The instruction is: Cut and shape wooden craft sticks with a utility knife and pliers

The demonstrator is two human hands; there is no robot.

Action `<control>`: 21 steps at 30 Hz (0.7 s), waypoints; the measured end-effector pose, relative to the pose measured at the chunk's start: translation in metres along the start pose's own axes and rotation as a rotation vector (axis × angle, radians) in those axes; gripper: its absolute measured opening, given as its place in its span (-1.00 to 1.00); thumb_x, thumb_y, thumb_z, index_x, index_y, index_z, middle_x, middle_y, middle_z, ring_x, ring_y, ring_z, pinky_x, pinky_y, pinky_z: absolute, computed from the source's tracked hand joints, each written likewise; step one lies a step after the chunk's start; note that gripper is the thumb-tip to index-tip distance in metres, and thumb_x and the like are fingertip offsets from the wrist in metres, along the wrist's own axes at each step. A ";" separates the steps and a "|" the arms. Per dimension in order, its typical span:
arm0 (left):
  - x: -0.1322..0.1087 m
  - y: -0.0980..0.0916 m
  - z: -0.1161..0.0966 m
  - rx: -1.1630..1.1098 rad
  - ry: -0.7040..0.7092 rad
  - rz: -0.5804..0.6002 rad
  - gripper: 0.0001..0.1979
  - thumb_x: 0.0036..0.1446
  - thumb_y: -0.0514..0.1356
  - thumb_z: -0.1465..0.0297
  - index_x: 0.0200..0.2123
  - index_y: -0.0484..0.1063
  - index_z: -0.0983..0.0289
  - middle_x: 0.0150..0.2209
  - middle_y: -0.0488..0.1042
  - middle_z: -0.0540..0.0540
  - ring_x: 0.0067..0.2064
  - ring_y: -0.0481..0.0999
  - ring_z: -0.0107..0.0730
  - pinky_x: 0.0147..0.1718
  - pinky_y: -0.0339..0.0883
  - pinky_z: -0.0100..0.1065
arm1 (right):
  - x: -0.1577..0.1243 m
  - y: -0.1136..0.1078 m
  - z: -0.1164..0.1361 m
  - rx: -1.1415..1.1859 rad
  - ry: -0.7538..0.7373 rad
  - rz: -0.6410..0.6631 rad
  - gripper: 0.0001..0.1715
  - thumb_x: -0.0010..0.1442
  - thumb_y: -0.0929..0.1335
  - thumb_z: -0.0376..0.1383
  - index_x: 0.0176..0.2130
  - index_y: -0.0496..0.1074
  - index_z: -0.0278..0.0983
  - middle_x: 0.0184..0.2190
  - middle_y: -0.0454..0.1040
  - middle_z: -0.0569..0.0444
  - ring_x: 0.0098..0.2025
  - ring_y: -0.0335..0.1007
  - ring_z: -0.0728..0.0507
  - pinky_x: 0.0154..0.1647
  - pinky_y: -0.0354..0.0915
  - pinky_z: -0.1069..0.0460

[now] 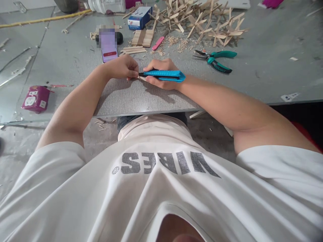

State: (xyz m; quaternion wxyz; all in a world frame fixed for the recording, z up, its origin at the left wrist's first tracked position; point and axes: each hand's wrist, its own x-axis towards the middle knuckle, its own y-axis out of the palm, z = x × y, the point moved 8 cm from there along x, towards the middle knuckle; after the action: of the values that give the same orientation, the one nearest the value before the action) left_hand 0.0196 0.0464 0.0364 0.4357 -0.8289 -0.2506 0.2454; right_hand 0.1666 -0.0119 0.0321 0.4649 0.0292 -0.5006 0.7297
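from my distant seat i see the right hand (163,64) curled around a bright blue utility knife (166,74), its ribbed plastic body lying nearly level and its dark tip pointing at the left hand (130,69), above the grey textured tabletop (121,99). the left hand's thumb and fingers pinch a slim, pale wooden stick (143,78), mostly hidden, at the knife's tip.

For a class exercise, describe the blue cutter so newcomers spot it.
On the gray table, look beyond the white shirt to the right hand. It holds the blue cutter, pointing toward the left hand. Its ridged blue body differs from the green-handled pliers and pink-handled tool.
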 end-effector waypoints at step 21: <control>0.005 -0.003 0.009 0.023 -0.025 -0.005 -0.87 0.12 0.26 0.30 -0.42 0.48 0.22 -0.52 0.48 0.04 -0.42 0.43 -0.37 -0.28 0.26 -0.31 | -0.008 -0.006 0.004 -0.060 -0.052 -0.059 -0.51 0.35 0.29 0.21 -0.02 0.49 -0.05 -0.29 0.66 0.03 -0.30 0.54 -0.27 -0.15 0.46 -0.18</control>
State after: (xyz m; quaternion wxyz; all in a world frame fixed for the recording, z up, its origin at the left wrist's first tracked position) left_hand 0.0172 0.0561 0.0336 0.4426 -0.8201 -0.2554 0.2576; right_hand 0.1736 -0.0196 0.0348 0.4738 0.0492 -0.5330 0.6993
